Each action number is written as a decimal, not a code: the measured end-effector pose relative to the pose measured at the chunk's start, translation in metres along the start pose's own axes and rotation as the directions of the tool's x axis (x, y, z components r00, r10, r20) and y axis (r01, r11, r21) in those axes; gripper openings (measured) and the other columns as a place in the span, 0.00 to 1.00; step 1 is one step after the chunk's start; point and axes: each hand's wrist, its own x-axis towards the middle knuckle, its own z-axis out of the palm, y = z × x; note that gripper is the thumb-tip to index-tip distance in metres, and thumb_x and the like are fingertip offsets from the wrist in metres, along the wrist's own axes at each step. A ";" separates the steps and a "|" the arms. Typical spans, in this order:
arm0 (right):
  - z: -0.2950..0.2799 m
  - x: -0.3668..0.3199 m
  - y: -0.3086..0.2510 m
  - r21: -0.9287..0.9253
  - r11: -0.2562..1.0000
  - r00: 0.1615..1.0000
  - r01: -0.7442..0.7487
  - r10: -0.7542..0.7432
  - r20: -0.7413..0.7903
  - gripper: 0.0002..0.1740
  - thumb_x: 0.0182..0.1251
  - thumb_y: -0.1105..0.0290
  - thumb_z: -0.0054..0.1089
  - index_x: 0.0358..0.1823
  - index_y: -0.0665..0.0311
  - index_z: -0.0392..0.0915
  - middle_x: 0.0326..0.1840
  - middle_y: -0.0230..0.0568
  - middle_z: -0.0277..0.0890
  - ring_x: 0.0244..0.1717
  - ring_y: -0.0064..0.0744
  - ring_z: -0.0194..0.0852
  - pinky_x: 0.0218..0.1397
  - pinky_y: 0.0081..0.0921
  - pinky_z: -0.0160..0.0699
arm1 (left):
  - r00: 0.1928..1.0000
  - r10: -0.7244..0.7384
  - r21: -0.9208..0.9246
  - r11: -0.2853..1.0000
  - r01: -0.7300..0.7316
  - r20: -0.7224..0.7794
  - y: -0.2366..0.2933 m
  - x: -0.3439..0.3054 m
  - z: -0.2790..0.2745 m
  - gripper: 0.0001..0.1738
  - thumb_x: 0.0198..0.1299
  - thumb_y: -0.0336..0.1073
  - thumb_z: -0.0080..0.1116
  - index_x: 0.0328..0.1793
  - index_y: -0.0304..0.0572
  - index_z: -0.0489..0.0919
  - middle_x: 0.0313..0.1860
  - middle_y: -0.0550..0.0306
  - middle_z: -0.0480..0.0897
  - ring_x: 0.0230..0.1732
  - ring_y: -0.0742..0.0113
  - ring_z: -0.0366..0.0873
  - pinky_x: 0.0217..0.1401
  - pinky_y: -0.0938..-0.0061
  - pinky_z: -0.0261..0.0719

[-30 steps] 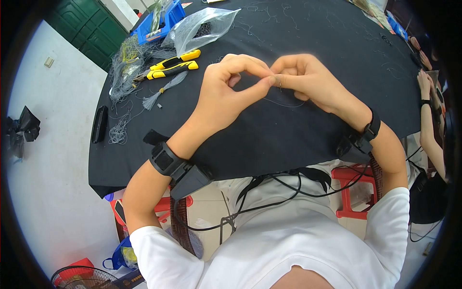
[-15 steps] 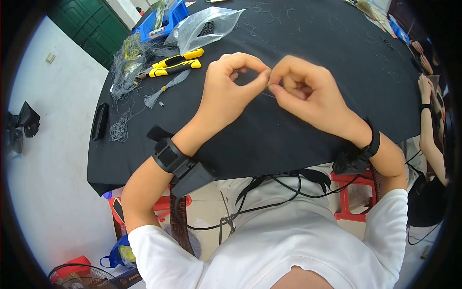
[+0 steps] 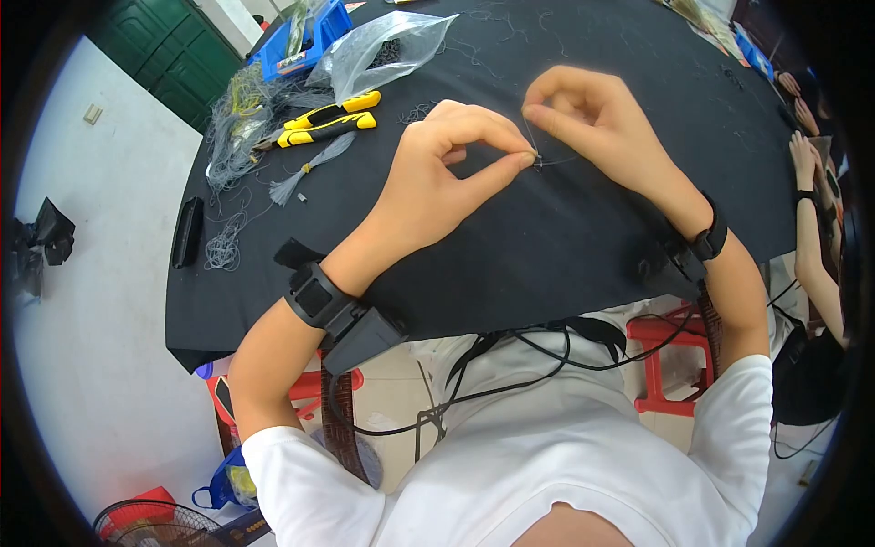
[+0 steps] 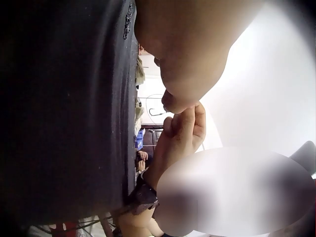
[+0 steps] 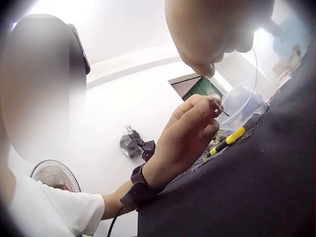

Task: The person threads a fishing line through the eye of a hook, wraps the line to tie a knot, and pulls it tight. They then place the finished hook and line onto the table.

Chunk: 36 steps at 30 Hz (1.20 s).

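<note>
My left hand (image 3: 447, 164) pinches a small fish hook (image 3: 538, 163) between thumb and forefinger, above the black table. Its dark curved bend shows beside the fingertips in the left wrist view, as a hook (image 4: 156, 113), and its tip juts out in the right wrist view. Up and to the right, my right hand (image 3: 597, 123) pinches a thin clear fishing line (image 3: 530, 132) that runs taut down to the hook. Another stretch of line (image 5: 256, 74) loops out in the right wrist view.
Yellow-and-black pliers (image 3: 328, 132), a tied bundle of line (image 3: 312, 170) and a tangle of line (image 3: 239, 128) lie at the left. Behind them are a clear plastic bag (image 3: 387, 55) and a blue bin (image 3: 319, 41). Another person's hands (image 3: 802, 159) are at the right edge.
Both hands were together at the fingertips; the right hand has since moved up and away, drawing line out from the hook. The left hand, still pinching, has shifted slightly right.
</note>
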 end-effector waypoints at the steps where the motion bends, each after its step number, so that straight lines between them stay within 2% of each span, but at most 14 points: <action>1: 0.002 0.000 0.005 0.095 0.994 0.997 -0.049 0.043 0.058 0.08 0.60 0.67 0.59 0.35 0.64 0.77 0.13 0.21 0.59 0.16 0.12 0.51 0.19 0.16 0.50 | 1.000 0.004 -0.054 0.999 -0.005 -0.019 -0.002 0.000 0.001 0.05 0.53 0.24 0.62 0.37 0.37 0.81 0.40 0.60 0.80 0.40 0.79 0.74 0.37 0.87 0.69; 3: 0.006 0.000 0.011 0.273 0.949 0.977 -0.157 0.108 0.186 0.09 0.61 0.66 0.59 0.35 0.65 0.77 0.14 0.19 0.60 0.16 0.10 0.51 0.18 0.14 0.48 | 0.998 0.007 -0.158 0.987 -0.017 -0.060 -0.009 0.000 0.004 0.04 0.55 0.25 0.61 0.37 0.36 0.81 0.40 0.60 0.80 0.40 0.78 0.74 0.38 0.87 0.69; 6: 0.007 -0.004 -0.004 0.388 0.791 0.862 -0.474 0.326 0.388 0.09 0.61 0.66 0.58 0.34 0.65 0.76 0.15 0.17 0.60 0.15 0.09 0.49 0.17 0.13 0.44 | 0.995 -0.026 -0.245 0.969 0.002 -0.095 -0.016 0.000 0.004 0.04 0.57 0.25 0.59 0.37 0.32 0.81 0.41 0.58 0.80 0.41 0.77 0.75 0.41 0.87 0.71; 9: 0.017 -0.012 -0.010 0.436 0.741 0.847 -0.511 0.346 0.404 0.05 0.61 0.70 0.55 0.32 0.63 0.72 0.15 0.17 0.59 0.14 0.08 0.47 0.16 0.13 0.42 | 0.963 -0.140 -0.418 0.908 0.032 -0.229 -0.023 0.003 0.010 0.05 0.52 0.29 0.64 0.35 0.36 0.84 0.32 0.64 0.82 0.27 0.85 0.66 0.24 0.89 0.56; 10: 0.020 -0.015 -0.013 0.447 0.733 0.846 -0.513 0.344 0.407 0.04 0.61 0.70 0.54 0.32 0.63 0.71 0.15 0.18 0.60 0.14 0.08 0.47 0.16 0.14 0.42 | 0.957 -0.193 -0.417 0.905 0.087 -0.218 -0.023 0.002 0.009 0.06 0.53 0.28 0.63 0.37 0.35 0.83 0.34 0.62 0.81 0.30 0.84 0.68 0.29 0.88 0.60; 12: 0.024 -0.020 -0.018 0.405 0.834 0.910 -0.375 0.249 0.331 0.05 0.60 0.72 0.54 0.30 0.64 0.69 0.13 0.21 0.59 0.14 0.10 0.47 0.17 0.15 0.46 | 0.933 -0.300 -0.415 0.888 0.197 -0.197 -0.020 0.001 0.005 0.07 0.55 0.27 0.61 0.40 0.33 0.82 0.38 0.59 0.81 0.36 0.81 0.73 0.39 0.86 0.69; 15: 0.025 -0.024 -0.025 0.265 0.958 0.978 -0.114 0.061 0.201 0.04 0.59 0.74 0.54 0.31 0.66 0.68 0.12 0.25 0.57 0.15 0.12 0.48 0.20 0.17 0.49 | 0.915 -0.366 -0.332 0.895 0.297 -0.169 -0.020 0.000 0.002 0.08 0.55 0.28 0.62 0.41 0.34 0.82 0.37 0.61 0.81 0.36 0.81 0.73 0.39 0.86 0.69; 18: 0.020 -0.024 -0.036 0.152 0.988 0.998 0.038 -0.046 0.048 0.03 0.59 0.75 0.54 0.33 0.65 0.70 0.13 0.25 0.56 0.16 0.12 0.50 0.20 0.17 0.50 | 0.958 -0.262 -0.190 0.953 0.237 -0.116 -0.020 0.000 0.001 0.07 0.55 0.27 0.61 0.40 0.34 0.82 0.38 0.61 0.82 0.36 0.81 0.74 0.41 0.86 0.70; 21: 0.011 -0.018 -0.033 0.040 0.991 0.991 0.130 -0.130 -0.021 0.04 0.60 0.74 0.55 0.35 0.64 0.72 0.14 0.25 0.57 0.17 0.13 0.52 0.21 0.17 0.53 | 0.985 -0.154 -0.120 0.982 0.145 -0.071 -0.021 0.001 0.005 0.07 0.53 0.25 0.61 0.39 0.34 0.82 0.38 0.60 0.82 0.39 0.78 0.75 0.45 0.84 0.72; 24: 0.005 -0.010 -0.026 -0.065 0.984 0.980 0.165 -0.170 -0.100 0.04 0.60 0.73 0.57 0.35 0.63 0.72 0.15 0.26 0.59 0.17 0.14 0.54 0.21 0.17 0.54 | 0.999 0.022 -0.047 0.999 -0.020 0.048 -0.014 0.002 0.002 0.07 0.52 0.23 0.61 0.39 0.34 0.82 0.39 0.58 0.81 0.42 0.75 0.76 0.48 0.82 0.74; 25: 0.003 -0.008 -0.021 -0.081 0.985 0.981 0.151 -0.159 -0.111 0.05 0.60 0.71 0.57 0.35 0.63 0.73 0.15 0.27 0.60 0.17 0.14 0.55 0.22 0.16 0.56 | 0.999 0.003 -0.096 0.995 0.002 0.054 -0.013 0.001 0.003 0.09 0.52 0.21 0.61 0.40 0.35 0.82 0.40 0.57 0.80 0.45 0.72 0.76 0.52 0.80 0.75; 28: -0.001 -0.001 -0.007 -0.072 0.988 0.986 0.135 -0.141 -0.085 0.05 0.61 0.70 0.57 0.35 0.62 0.74 0.15 0.27 0.61 0.17 0.14 0.57 0.22 0.17 0.56 | 0.997 0.034 -0.088 0.996 -0.028 0.068 -0.012 0.002 0.000 0.08 0.52 0.21 0.60 0.40 0.34 0.81 0.41 0.56 0.79 0.45 0.71 0.76 0.54 0.79 0.75; 32: 0.000 0.001 0.007 0.124 0.991 0.993 -0.041 0.027 0.113 0.08 0.63 0.68 0.56 0.35 0.65 0.74 0.15 0.22 0.61 0.17 0.13 0.55 0.20 0.15 0.53 | 0.999 0.023 -0.170 0.985 -0.016 0.041 -0.014 0.001 0.001 0.08 0.54 0.21 0.60 0.40 0.32 0.81 0.42 0.54 0.79 0.45 0.72 0.76 0.53 0.79 0.75; 36: 0.007 -0.002 0.001 0.382 0.834 0.886 -0.397 0.240 0.398 0.08 0.63 0.67 0.57 0.33 0.65 0.74 0.17 0.20 0.60 0.16 0.11 0.50 0.18 0.14 0.48 | 0.998 -0.058 -0.291 0.955 0.057 0.004 -0.016 0.001 0.001 0.07 0.55 0.22 0.60 0.40 0.31 0.81 0.42 0.55 0.79 0.43 0.74 0.76 0.50 0.81 0.74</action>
